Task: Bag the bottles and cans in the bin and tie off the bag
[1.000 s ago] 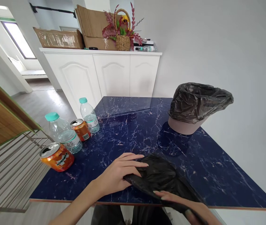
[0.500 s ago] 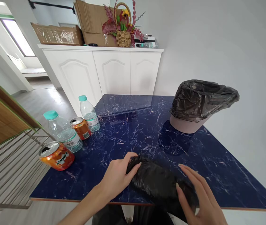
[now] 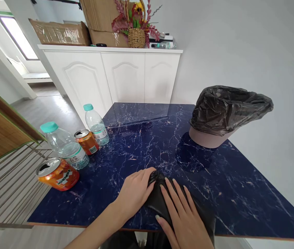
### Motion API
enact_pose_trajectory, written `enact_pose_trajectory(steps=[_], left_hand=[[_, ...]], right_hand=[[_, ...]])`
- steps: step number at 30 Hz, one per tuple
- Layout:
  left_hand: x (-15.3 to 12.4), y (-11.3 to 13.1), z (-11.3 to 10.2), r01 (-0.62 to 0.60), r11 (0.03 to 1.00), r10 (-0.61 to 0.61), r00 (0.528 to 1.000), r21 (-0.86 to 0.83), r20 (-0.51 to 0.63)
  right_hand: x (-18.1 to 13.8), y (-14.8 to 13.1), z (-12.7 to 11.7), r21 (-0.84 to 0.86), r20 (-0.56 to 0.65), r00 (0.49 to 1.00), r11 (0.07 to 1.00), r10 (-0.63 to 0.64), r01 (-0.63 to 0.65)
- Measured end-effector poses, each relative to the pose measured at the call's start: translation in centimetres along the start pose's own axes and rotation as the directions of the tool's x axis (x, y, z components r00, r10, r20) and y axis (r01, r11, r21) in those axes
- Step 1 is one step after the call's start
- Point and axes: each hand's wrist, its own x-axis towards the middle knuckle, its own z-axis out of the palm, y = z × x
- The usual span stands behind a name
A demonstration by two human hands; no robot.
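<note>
A crumpled black plastic bag (image 3: 159,202) lies at the near edge of the dark blue marbled table (image 3: 240,186). My right hand (image 3: 181,216) lies flat on top of it, fingers stretched out and pointing away from me. My left hand (image 3: 135,192) rests against the bag's left end, fingers curled round its bunched corner. Most of the bag is hidden under my hands.
A small bin (image 3: 209,136) lined with a black bag (image 3: 229,105) stands at the right. Two water bottles (image 3: 64,145) (image 3: 96,124) and two orange soda cans (image 3: 57,174) (image 3: 87,141) stand at the left. A metal rack (image 3: 9,193) adjoins the left edge. White cabinets (image 3: 121,74) behind.
My right hand moved left and came down flat onto the bag. The bag has been pressed smaller. My left hand stayed at the bag's left end.
</note>
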Motion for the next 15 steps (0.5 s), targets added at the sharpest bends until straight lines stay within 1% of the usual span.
enact_pose_trajectory(steps=[2,5,9,11,13,15], left_hand=[[-0.3,-0.4,0.1,0.007,1.000,-0.007,0.999,0.002,-0.041],[-0.6,-0.7,0.2,0.037,0.999,-0.038,0.996,-0.009,-0.084],[-1.1,-1.0,0.1,0.059,0.997,-0.063,0.992,-0.040,-0.107],[-1.6,-1.3,-0.2,0.079,0.995,-0.086,0.991,-0.063,-0.106],[-2.2,-1.4,-0.7,0.104,0.991,-0.113,0.988,-0.082,-0.107],[-2.8,-1.6,-1.2,0.136,0.985,-0.149,0.981,-0.109,-0.121]], right_hand=[[-0.5,0.0,0.3,-0.002,0.017,1.000,1.000,-0.009,0.009],[-0.7,-0.1,0.5,-0.010,0.031,0.999,1.000,0.016,-0.015],[-0.5,0.1,0.7,0.016,0.031,0.999,0.999,0.030,-0.030],[-0.4,0.3,0.2,0.047,0.050,0.998,0.998,0.026,-0.029],[-0.7,0.4,-0.6,0.089,0.083,0.997,0.996,-0.006,-0.001],[-1.4,-0.2,-1.6,0.126,0.090,0.995,0.992,-0.039,0.027]])
